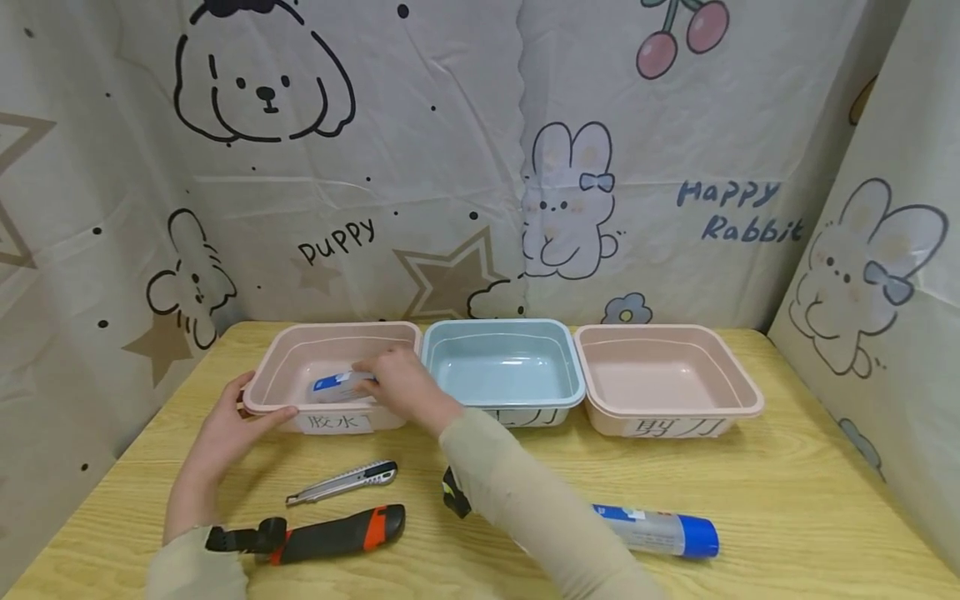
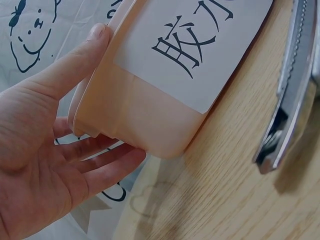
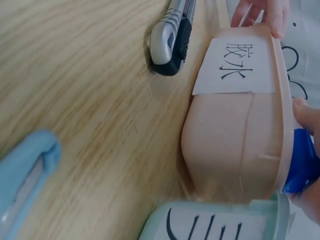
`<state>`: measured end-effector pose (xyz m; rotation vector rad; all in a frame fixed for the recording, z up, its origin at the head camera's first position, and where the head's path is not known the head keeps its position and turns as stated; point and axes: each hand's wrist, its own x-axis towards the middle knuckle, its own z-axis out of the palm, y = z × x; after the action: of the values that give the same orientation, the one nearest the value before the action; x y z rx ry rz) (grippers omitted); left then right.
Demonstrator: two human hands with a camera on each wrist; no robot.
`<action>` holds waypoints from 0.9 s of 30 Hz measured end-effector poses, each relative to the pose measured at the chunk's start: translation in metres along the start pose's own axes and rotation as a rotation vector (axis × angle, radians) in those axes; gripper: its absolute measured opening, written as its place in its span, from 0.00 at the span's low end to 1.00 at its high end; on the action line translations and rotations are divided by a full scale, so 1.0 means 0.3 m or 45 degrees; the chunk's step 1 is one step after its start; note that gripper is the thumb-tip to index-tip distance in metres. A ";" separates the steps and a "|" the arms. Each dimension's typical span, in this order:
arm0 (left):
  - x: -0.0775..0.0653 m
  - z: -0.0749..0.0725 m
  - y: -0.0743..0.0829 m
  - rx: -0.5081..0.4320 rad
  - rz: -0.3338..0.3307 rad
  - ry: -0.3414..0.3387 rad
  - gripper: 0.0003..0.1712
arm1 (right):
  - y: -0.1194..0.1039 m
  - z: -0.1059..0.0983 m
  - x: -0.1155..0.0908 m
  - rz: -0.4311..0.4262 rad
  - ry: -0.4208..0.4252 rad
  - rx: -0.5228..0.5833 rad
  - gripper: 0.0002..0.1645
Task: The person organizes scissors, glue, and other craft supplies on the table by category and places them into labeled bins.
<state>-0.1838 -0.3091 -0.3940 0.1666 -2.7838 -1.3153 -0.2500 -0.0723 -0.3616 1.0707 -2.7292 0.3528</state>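
Note:
My left hand (image 1: pixel 234 427) grips the left front corner of the left pink bin (image 1: pixel 392 418), thumb on the rim and fingers around the outside wall. A white label (image 2: pixel 187 45) with black characters is stuck on the bin's front. My right hand (image 1: pixel 405 385) reaches over that bin and holds a clear glue bottle (image 1: pixel 337 385) with a blue label inside it. In the right wrist view the bottle's blue cap (image 3: pixel 301 162) shows beside the rim, under my fingers. Part of the bottle is hidden by my hand.
A light blue bin (image 1: pixel 504 375) and another pink bin (image 1: pixel 667 383) stand to the right. In front lie a silver utility knife (image 1: pixel 345 481), a black-and-orange handled tool (image 1: pixel 337 535), a partly hidden black-and-green object (image 1: pixel 454 493) and another glue bottle (image 1: pixel 660 533).

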 end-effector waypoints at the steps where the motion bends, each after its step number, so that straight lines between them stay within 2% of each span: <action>1: 0.000 -0.001 0.000 0.003 -0.001 0.003 0.59 | -0.006 0.004 0.005 0.013 -0.007 0.014 0.21; 5: -0.001 -0.004 -0.001 0.020 -0.002 0.002 0.59 | -0.025 0.021 0.016 0.048 -0.027 0.040 0.21; 14: 0.003 -0.001 -0.003 0.019 0.002 0.003 0.59 | -0.026 0.053 0.021 0.087 -0.077 0.003 0.19; 20: 0.005 0.003 0.001 0.014 0.007 0.001 0.58 | -0.026 0.046 0.017 0.120 -0.129 0.005 0.15; 27: 0.002 0.003 -0.001 -0.014 -0.027 -0.014 0.59 | -0.015 -0.001 -0.005 0.128 -0.140 0.115 0.15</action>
<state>-0.1846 -0.3085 -0.3948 0.1893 -2.7908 -1.3398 -0.2458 -0.0746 -0.3612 1.0050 -2.8972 0.4490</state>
